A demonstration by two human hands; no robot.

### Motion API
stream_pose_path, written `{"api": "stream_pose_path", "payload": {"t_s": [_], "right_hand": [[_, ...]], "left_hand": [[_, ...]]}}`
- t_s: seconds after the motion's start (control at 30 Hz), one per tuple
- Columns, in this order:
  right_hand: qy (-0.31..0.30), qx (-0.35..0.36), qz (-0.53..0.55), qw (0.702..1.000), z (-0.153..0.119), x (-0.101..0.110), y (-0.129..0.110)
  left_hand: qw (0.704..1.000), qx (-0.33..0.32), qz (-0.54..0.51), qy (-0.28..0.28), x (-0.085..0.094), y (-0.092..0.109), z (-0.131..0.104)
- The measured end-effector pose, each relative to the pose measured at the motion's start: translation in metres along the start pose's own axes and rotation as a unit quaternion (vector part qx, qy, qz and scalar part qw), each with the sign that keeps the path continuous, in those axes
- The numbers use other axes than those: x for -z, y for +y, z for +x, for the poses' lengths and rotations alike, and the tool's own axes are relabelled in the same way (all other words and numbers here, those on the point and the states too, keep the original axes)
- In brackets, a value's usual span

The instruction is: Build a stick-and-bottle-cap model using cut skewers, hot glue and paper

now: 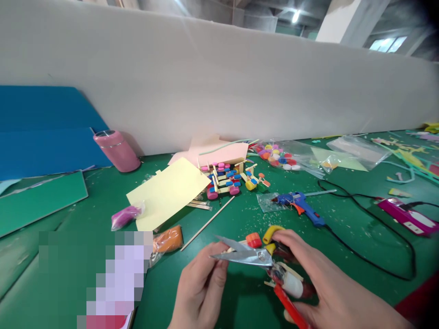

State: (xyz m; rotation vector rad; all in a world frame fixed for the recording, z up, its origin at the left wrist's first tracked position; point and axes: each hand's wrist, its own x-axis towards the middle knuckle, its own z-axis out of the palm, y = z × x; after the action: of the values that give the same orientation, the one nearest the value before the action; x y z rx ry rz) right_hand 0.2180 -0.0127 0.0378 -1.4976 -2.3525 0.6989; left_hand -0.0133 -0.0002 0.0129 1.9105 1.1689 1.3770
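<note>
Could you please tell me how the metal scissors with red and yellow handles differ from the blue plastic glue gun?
The scissors are open in the right hand; the glue gun lies on the green tabletop. The scissors have silver-coloured blades; the glue gun has a mostly blue body with an orange trigger. Both are handheld tools.

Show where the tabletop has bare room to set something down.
Bare tabletop shows inside the loop of black cord by the glue gun, and between the green board and yellow sheet. Crowded: the back middle, with wheeled models beside a bag of colored pieces, and around the scissors.
</note>
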Motion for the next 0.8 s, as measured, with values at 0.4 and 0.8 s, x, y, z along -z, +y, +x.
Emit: {"api": "stream_pose_path", "payload": {"t_s": [0.4, 0.8], "right_hand": [[-0.043, -0.034, 0.05, 0.997, 0.0016, 0.0025, -0.0037], [-0.047, -0.025, 0.067, 0.996, -0.001, 0.0013, -0.0003]], "left_hand": [[1.0, -0.002, 0.005, 0.001, 0.0, 0.0051, 0.0011], [1.0, -0.006, 0.015, -0.004, -0.0004, 0.0028, 0.0018]]}}
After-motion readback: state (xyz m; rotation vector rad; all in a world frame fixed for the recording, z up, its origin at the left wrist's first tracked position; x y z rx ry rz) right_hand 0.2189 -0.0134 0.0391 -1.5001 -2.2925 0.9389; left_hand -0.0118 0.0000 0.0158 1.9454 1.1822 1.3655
